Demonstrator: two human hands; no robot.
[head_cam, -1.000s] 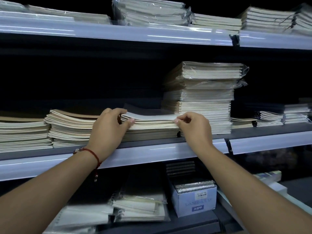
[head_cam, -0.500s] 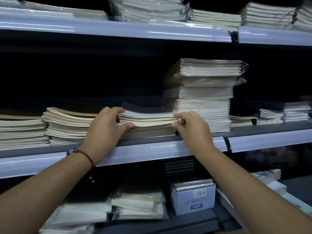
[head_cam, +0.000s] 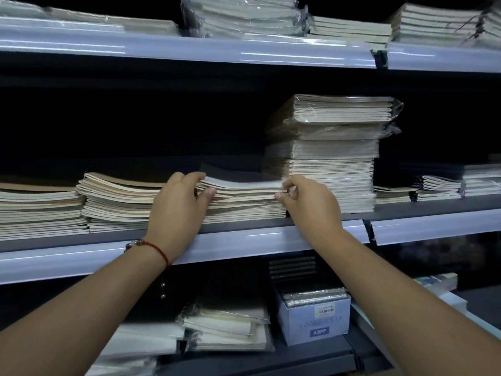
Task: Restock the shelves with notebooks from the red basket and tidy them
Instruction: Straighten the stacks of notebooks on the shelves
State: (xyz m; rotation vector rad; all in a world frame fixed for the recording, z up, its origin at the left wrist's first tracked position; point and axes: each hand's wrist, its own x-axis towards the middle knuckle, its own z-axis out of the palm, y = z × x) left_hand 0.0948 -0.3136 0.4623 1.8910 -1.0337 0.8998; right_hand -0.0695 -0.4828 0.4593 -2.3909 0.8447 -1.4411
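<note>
Notebooks [head_cam: 241, 198] lie stacked between both hands, long axis left-right; left hand [head_cam: 177, 204] and right hand [head_cam: 309, 202] pinch opposite ends.

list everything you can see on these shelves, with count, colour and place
middle stack: one, cream pages, dark cover, middle shelf, between both hands
tall stack: one, cream, top packs in clear wrap, right of middle stack
left stacks: two, cream with brown covers, middle shelf left
small stacks: about three, cream, middle shelf far right
top shelf stacks: several, cream, some wrapped
box: one, pale blue, bottom shelf
wrapped packs: a few, cream, bottom shelf left of box
bracelet: one, red, left wrist
left hand: grip on left end of middle stack
right hand: grip on its right end
</note>
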